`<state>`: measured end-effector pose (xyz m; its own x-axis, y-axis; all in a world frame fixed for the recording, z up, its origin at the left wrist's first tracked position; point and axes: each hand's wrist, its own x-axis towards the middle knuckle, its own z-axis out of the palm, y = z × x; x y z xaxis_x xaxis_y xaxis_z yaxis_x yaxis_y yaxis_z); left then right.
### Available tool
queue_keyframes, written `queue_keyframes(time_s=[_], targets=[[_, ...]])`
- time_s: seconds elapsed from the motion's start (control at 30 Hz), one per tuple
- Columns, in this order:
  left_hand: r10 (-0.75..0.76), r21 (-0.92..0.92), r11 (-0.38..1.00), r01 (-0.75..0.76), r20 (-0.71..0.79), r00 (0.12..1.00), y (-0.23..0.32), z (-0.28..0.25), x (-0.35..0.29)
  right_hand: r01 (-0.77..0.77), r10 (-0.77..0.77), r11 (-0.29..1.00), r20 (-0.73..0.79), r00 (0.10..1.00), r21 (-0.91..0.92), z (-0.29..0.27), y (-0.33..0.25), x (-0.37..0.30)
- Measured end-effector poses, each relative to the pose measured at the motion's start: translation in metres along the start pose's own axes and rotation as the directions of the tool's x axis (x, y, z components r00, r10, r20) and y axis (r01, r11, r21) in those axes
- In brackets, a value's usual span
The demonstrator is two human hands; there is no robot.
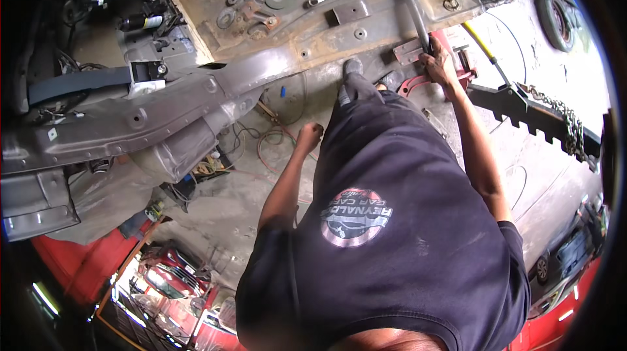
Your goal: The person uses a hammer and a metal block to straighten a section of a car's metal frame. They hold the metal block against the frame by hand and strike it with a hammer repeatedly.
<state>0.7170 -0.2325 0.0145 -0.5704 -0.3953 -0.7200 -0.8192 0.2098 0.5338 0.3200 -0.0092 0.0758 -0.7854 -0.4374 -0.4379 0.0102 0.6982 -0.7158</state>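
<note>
My right hand (439, 63) is closed at the lower end of a long grey bar (413, 8), which slants up across the vehicle's sill. Right beside that hand is a red metal tool (418, 82) with curved arms; the wrist partly covers it, and its exact kind does not show. My left hand (310, 134) hangs beside my leg with its fingers curled in, and nothing shows in it. In front of me runs the bare metal sill (261, 67) of a stripped vehicle body, with rusty floor metal behind it.
A black toothed steel beam (522, 116) with a hanging chain (571, 130) lies to the right. A yellow rod (479, 41) slants near it. Hoses (268, 145) coil across the concrete floor at left. A wheel (554, 18) stands at the far right.
</note>
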Motion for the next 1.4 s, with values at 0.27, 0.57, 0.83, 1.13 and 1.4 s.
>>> queue_keyframes(time_s=[0.27,0.57,0.83,1.13,1.4], targets=[[0.134,-0.349,0.918,-0.187,-0.169,0.976,0.024,-0.039,0.058,-0.045,0.039,0.979,-0.036,0.999,-0.198,0.012,0.044,0.031],[0.441,-0.215,0.88,-0.425,0.031,0.897,0.106,-0.067,0.089,-0.139,0.195,0.885,-0.083,0.977,0.444,0.0,-0.075,-0.032],[0.683,-0.036,0.729,-0.684,-0.031,0.73,0.265,-0.063,0.121,0.095,0.189,0.716,-0.324,0.927,0.691,-0.07,-0.082,-0.123],[0.889,0.374,0.36,-0.855,0.139,0.435,0.447,-0.015,0.207,0.276,0.459,0.583,-0.59,0.665,0.765,-0.167,-0.015,-0.065],[0.854,0.78,0.18,-0.599,0.179,0.489,0.557,0.079,0.315,0.284,0.56,0.273,-0.392,0.73,0.919,-0.268,0.07,0.01]])
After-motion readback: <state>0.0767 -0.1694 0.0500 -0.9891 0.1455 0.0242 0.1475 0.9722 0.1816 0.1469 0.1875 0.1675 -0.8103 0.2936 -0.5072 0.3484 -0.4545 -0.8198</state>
